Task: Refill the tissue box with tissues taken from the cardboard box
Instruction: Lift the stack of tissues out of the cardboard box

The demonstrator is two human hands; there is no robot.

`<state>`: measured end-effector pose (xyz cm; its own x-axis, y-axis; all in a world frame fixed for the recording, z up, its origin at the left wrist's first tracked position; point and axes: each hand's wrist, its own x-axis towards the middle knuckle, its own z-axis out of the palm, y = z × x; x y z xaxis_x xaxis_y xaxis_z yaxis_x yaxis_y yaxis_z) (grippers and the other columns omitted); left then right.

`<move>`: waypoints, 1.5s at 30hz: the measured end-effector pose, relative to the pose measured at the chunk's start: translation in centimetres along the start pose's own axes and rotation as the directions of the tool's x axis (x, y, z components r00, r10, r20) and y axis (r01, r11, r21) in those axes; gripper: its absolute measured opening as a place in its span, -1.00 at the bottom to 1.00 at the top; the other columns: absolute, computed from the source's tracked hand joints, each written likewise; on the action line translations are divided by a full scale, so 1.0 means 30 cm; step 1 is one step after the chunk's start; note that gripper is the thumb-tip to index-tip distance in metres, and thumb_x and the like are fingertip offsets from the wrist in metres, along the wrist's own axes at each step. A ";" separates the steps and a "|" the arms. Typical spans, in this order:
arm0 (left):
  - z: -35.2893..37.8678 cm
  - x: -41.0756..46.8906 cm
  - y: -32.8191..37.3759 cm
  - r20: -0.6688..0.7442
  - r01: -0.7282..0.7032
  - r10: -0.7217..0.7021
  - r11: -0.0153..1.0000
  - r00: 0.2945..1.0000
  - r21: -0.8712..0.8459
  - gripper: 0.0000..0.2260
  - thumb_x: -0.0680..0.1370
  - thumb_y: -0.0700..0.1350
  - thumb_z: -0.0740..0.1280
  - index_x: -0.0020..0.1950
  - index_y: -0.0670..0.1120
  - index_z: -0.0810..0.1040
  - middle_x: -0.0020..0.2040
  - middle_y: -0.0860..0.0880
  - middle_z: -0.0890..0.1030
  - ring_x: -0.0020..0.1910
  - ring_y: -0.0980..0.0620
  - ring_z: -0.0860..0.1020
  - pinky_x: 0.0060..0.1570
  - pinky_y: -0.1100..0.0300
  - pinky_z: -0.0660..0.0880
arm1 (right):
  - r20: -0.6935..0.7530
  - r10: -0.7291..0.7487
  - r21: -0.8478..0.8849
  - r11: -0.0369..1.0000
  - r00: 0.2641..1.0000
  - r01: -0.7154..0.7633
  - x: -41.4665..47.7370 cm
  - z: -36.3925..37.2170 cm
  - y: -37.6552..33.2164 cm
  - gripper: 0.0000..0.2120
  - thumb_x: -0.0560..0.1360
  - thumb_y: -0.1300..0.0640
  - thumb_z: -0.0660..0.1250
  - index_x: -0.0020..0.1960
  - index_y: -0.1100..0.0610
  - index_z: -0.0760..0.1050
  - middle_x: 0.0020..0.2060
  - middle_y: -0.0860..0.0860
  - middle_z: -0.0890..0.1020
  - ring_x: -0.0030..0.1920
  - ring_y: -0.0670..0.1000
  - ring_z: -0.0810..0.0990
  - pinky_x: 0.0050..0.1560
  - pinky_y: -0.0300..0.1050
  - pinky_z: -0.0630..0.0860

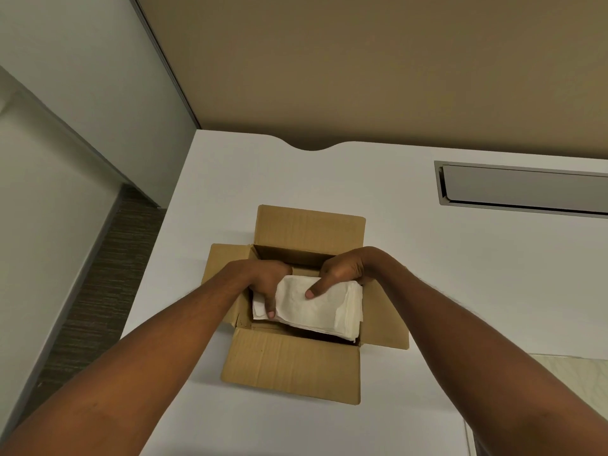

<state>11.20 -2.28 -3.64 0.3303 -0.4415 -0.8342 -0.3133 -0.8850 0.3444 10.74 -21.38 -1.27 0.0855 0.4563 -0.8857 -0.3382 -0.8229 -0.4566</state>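
I have my left hand [263,279] and right hand [339,273] clasping the tissues [316,307] from either end, inside the open cardboard box [289,363], keeping the stack square for lifting.

place: an office, I'd say | evidence: my white counter [427,274] has a metal cable-tray flap [523,189] sunk in near its far right edge and a curved cable notch [311,147] cut into its far edge | tan partition panel [362,67] behind | grey carpet [98,291] off its left edge
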 end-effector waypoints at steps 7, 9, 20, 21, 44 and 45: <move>-0.027 -0.014 0.010 -0.014 -0.043 0.043 0.999 0.999 -0.019 -0.30 0.22 -0.15 0.61 0.29 -0.08 0.40 0.24 -0.02 0.50 0.22 -0.03 0.47 0.17 0.14 0.47 | -0.006 -0.052 -0.058 0.997 0.999 0.051 -0.064 -0.014 -0.011 -0.65 0.52 -0.07 0.32 0.16 0.17 0.51 -0.01 0.04 0.64 -0.02 0.03 0.64 0.04 -0.09 0.59; -0.046 -0.030 0.012 -0.018 -0.033 0.033 0.999 0.999 -0.006 -0.31 0.22 -0.14 0.61 0.27 -0.08 0.39 0.22 0.00 0.48 0.21 -0.02 0.46 0.14 0.14 0.46 | -0.037 -0.068 -0.038 0.997 0.997 0.067 -0.071 -0.017 0.002 -0.56 0.51 -0.05 0.33 0.23 0.24 0.49 0.04 0.08 0.64 -0.01 0.04 0.65 -0.02 -0.14 0.61; -0.098 -0.157 0.019 -0.075 -0.035 0.030 0.997 0.997 -0.075 -0.41 0.22 -0.02 0.62 0.15 0.01 0.43 0.11 0.09 0.49 0.06 0.08 0.49 -0.02 0.23 0.49 | -0.084 -0.119 0.068 0.990 0.989 0.125 -0.134 -0.005 0.043 -0.66 0.53 0.07 0.34 0.22 0.24 0.50 0.09 0.10 0.62 0.01 0.05 0.64 -0.11 -0.17 0.64; -0.104 -0.178 0.017 -0.084 -0.041 0.031 0.991 0.996 -0.129 -0.44 0.23 -0.02 0.61 0.15 0.01 0.45 0.11 0.08 0.52 0.05 0.09 0.52 -0.02 0.23 0.52 | -0.082 -0.124 0.078 0.988 0.989 0.131 -0.146 -0.004 0.048 -0.66 0.53 0.07 0.34 0.22 0.24 0.50 0.09 0.10 0.63 0.02 0.06 0.64 -0.11 -0.17 0.64; 0.216 -0.488 0.249 -0.495 -0.478 -0.162 0.132 0.854 -0.868 -0.64 0.56 -0.23 0.29 0.36 -0.14 0.43 0.25 -0.08 0.59 0.23 -0.07 0.56 0.13 0.16 0.55 | -0.745 0.010 0.543 0.590 0.667 0.598 -0.440 0.360 0.216 -0.61 0.53 0.01 0.34 0.24 0.20 0.37 -0.01 0.10 0.55 -0.08 0.09 0.57 -0.17 0.06 0.59; 0.260 -0.486 0.311 -0.505 -0.487 -0.133 0.147 0.853 -0.861 -0.63 0.56 -0.26 0.28 0.36 -0.13 0.43 0.26 -0.08 0.58 0.22 -0.05 0.56 0.13 0.18 0.56 | -0.770 0.041 0.525 0.608 0.637 0.595 -0.450 0.401 0.263 -0.60 0.55 -0.01 0.30 0.27 0.19 0.34 0.04 0.10 0.53 -0.05 0.09 0.55 -0.16 0.04 0.57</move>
<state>-3.48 -2.95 8.40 0.7733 -0.3332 -0.5394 0.5593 -0.0422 0.8279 -4.36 -29.98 8.10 0.7618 -0.0034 -0.6478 -0.6471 -0.0507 -0.7607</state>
